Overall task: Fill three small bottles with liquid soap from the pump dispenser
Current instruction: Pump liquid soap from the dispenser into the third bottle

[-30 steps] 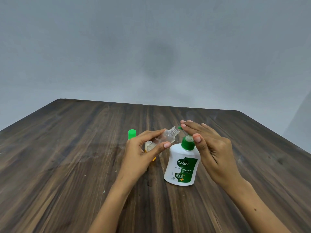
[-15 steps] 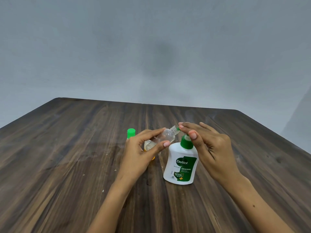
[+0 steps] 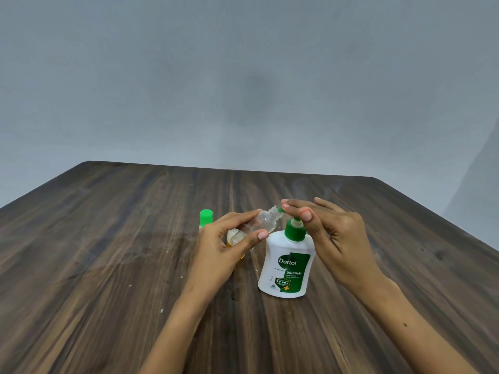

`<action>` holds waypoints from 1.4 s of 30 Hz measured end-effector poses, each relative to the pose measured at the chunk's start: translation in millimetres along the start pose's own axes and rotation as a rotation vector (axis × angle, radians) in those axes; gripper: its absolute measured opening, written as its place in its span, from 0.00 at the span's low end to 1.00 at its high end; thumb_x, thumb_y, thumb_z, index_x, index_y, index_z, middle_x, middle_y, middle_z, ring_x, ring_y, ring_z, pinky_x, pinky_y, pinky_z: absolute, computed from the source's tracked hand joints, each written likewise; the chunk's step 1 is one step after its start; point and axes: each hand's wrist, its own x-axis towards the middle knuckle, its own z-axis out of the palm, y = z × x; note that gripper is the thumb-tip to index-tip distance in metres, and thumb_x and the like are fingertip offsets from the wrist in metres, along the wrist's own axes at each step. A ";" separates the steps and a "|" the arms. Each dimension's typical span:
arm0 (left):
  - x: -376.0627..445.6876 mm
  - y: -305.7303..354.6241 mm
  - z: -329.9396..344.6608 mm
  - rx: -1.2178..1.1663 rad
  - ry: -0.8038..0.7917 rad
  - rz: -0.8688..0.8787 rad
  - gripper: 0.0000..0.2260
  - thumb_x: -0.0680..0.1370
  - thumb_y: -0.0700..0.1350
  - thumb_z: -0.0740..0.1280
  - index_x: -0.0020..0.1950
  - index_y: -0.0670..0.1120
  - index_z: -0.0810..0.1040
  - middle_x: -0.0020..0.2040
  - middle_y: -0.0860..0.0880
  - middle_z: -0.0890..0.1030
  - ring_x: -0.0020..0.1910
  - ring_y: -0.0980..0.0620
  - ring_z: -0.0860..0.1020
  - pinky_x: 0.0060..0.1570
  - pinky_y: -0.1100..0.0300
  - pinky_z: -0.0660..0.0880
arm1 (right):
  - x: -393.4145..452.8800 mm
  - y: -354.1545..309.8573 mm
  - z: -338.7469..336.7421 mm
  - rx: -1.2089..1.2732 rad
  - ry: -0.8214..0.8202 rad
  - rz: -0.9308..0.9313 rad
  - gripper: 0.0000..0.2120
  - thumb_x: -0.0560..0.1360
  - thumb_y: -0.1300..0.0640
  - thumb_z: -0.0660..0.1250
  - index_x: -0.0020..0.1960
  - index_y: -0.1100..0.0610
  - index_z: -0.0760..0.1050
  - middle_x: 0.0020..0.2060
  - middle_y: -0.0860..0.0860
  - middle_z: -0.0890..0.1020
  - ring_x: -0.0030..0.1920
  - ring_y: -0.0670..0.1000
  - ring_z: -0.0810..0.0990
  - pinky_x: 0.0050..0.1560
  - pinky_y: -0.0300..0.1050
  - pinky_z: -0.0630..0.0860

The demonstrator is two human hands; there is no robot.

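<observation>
Head view. Pump dispenser (image 3: 286, 265), white with a green collar and label, stands upright near the middle of the dark wooden table (image 3: 108, 238). Right hand (image 3: 332, 238) lies over the pump head, fingers extended and resting flat on top of it, palm at about three o'clock of the collar; nothing is clasped. Left hand (image 3: 224, 247), at nine o'clock of the dispenser, grips a small clear bottle (image 3: 259, 225) between thumb and curled fingers. This bottle is uncapped and tilted, its threaded neck pointing toward one o'clock and meeting the green nozzle tip just under the right fingertips (image 3: 290, 207). A shallow layer of pale liquid sits at its lower end, so filling appears to be at an early stage. Partly hidden behind the left hand is something orange, perhaps a second bottle already holding soap; this cannot be confirmed. A green-capped bottle (image 3: 206, 217) stands upright at ten o'clock of the left hand, just beyond it.

Technique for the step in hand: keep the bottle mouth directly under the nozzle outlet, touching or nearly so, before each stroke. Press the pump straight down with slow, even strokes so the dispenser does not tip. Hold the tilt steady, and watch the rising level so the narrow neck does not overflow.
</observation>
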 end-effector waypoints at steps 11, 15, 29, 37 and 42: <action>0.1 -1.6 -0.6 0.006 0.005 -0.014 0.18 0.69 0.53 0.72 0.57 0.52 0.82 0.51 0.56 0.85 0.53 0.60 0.81 0.53 0.68 0.75 | 1.7 -1.6 -0.7 0.019 -0.007 0.046 0.30 0.80 0.36 0.49 0.56 0.53 0.83 0.54 0.43 0.83 0.56 0.41 0.81 0.62 0.53 0.75; -0.5 -0.6 -0.3 0.004 0.004 -0.027 0.18 0.68 0.53 0.72 0.58 0.51 0.82 0.51 0.56 0.85 0.53 0.61 0.81 0.52 0.70 0.74 | 2.3 -2.1 -3.7 0.019 -0.025 0.043 0.30 0.80 0.35 0.48 0.57 0.53 0.82 0.56 0.44 0.83 0.58 0.41 0.80 0.63 0.52 0.74; -2.7 2.6 -0.3 -0.007 0.002 -0.021 0.18 0.69 0.51 0.72 0.57 0.51 0.82 0.51 0.55 0.84 0.51 0.63 0.80 0.49 0.73 0.72 | 2.6 -3.9 -3.7 0.040 -0.015 0.059 0.32 0.80 0.35 0.46 0.57 0.53 0.82 0.56 0.45 0.82 0.59 0.41 0.79 0.67 0.55 0.71; -1.5 4.7 0.9 -0.005 0.002 -0.018 0.17 0.69 0.51 0.72 0.57 0.52 0.81 0.52 0.56 0.84 0.52 0.64 0.80 0.49 0.74 0.72 | -4.8 -4.4 2.1 0.047 0.017 0.063 0.29 0.81 0.37 0.49 0.57 0.55 0.82 0.56 0.46 0.83 0.60 0.41 0.79 0.70 0.54 0.67; -1.9 3.4 0.0 0.000 -0.002 -0.024 0.17 0.69 0.51 0.72 0.58 0.52 0.81 0.52 0.56 0.84 0.52 0.63 0.80 0.50 0.73 0.73 | 2.3 -6.3 0.2 0.026 0.012 0.056 0.33 0.80 0.35 0.48 0.55 0.57 0.82 0.54 0.49 0.83 0.58 0.42 0.80 0.70 0.55 0.68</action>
